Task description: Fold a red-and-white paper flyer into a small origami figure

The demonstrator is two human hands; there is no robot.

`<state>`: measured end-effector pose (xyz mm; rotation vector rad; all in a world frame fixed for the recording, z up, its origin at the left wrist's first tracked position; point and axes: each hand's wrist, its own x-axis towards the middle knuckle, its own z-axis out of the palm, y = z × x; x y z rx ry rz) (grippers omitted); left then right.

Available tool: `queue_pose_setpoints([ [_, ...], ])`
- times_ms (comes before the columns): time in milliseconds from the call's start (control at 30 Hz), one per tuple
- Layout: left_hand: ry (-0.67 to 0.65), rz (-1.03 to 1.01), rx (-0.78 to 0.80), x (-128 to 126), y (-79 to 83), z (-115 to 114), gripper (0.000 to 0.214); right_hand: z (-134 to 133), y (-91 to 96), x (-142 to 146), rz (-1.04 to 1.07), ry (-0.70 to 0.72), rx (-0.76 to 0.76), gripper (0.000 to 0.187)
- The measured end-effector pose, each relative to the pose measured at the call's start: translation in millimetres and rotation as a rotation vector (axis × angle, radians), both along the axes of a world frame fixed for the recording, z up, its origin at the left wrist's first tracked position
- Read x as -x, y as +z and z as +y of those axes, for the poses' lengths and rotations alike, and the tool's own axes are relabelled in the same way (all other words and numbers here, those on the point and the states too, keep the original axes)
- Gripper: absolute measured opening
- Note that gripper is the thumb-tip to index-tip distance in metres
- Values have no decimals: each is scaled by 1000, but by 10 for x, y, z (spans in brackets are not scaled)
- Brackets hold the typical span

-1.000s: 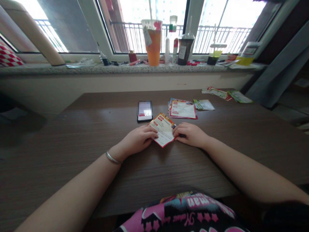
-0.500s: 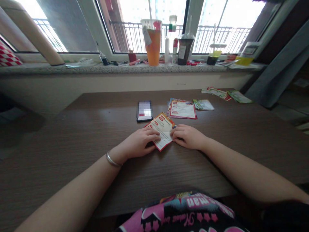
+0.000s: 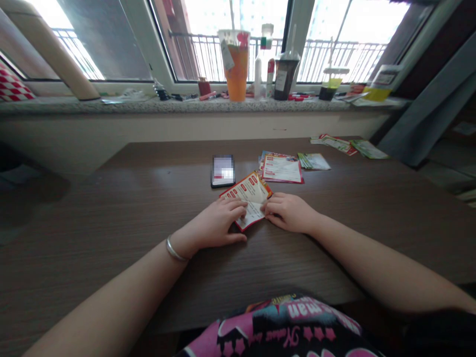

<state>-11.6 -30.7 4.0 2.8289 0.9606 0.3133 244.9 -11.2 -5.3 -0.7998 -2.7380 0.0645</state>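
Creased, red-edged printed leaflet [image 3: 253, 191], partly unfolded

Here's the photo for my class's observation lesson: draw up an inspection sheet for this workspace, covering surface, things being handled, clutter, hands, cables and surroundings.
Surface: brown wood-grain table, with papers and a phone on it.
Things being handled: a creased, red-edged leaflet; its print is too small to read.
Clutter: phone beyond the leaflet, red-bordered sheets to its right, green-edged papers beside those, more papers farther back.
Hands: left hand has its fingers across the leaflet, thumb spread; right hand touches the right edge, fingers curled.
Cables: nothing seen on the table.
Surroundings: granite-look sill holding an orange drink cup, a dark cup and small items; grey curtain at right.
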Motion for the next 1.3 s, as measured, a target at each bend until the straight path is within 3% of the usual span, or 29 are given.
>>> queue_pose_setpoints([
  [300,2,18,-38,-75,73,-56,20,-24,-1,42,6,-3,19,14],
  [633,101,-183,16,-76,7,7,22,-22,-21,38,67,35,116,12],
  [1033,311,-289,351,-40,-161,136,40,37,-81,34,202,-4,253,10],
  [1300,388,-91,184,-42,-127,130,34,21,-98,43,178,-126,253,13],
])
